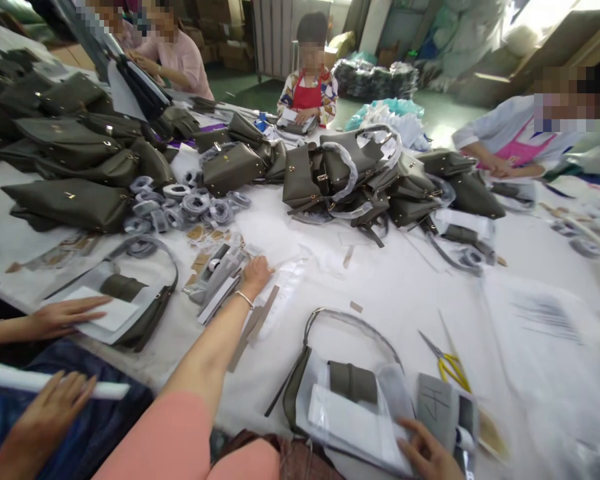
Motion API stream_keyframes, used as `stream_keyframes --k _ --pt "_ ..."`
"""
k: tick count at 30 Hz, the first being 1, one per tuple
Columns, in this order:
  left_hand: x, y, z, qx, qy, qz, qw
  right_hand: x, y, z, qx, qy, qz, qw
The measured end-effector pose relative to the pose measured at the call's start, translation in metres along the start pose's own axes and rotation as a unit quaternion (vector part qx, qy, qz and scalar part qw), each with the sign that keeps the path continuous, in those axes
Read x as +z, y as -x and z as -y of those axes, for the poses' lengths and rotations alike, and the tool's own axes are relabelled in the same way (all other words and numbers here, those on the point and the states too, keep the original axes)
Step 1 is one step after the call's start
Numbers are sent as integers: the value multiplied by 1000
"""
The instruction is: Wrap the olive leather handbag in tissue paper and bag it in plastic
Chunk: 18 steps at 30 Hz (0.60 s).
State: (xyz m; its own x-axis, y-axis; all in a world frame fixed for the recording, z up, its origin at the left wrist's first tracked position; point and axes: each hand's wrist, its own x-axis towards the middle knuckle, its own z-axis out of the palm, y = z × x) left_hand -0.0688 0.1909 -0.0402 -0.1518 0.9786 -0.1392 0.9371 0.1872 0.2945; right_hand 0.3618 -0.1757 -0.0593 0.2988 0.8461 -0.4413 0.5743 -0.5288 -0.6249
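My left hand [256, 277] stretches far across the table, its fingers closed beside a stack of grey strips [220, 280] and crumpled clear film [293, 267]. Whatever those fingers hold, if anything, is hidden. In front of me lies a dark olive handbag [296, 390] with a wrapped strap looped above it. On the bag rest a rolled olive piece [353, 382] and a white packet in clear plastic [350, 427]. My right hand [427, 450] grips the packet's right edge between thumb and fingers. Just beyond this hand is a grey marked block [433, 400].
Yellow-handled scissors [450, 367] lie to the right. Olive handbags [345, 173] are heaped across the table, with wrapped strap rolls [195, 203] at left. A co-worker's hand [75, 317] presses a white card on another bag; their other hand [45, 420] holds a white roll. People work opposite.
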Motion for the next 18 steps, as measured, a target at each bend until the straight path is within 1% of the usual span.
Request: stream_keyframes --k 3,5,7,10,13,15,18 --pt "9 -7 3 -4 18 13 1000 -3 -2 2 2 29 21 999" --pt "9 -11 7 1 42 26 999 -7 -3 7 14 42 48 998" --pt "5 -15 12 6 74 44 996 -9 -2 14 25 46 63 997" --pt "-5 -20 19 -19 131 56 990 -10 0 25 28 43 45 998" --pt "-17 -19 24 -44 210 42 976 -8 2 30 24 33 30 999" --pt "-28 -14 24 -46 275 29 960 -8 3 29 21 22 23 999" --pt "-47 1 15 -29 381 19 924 -14 2 30 14 14 11 1000"
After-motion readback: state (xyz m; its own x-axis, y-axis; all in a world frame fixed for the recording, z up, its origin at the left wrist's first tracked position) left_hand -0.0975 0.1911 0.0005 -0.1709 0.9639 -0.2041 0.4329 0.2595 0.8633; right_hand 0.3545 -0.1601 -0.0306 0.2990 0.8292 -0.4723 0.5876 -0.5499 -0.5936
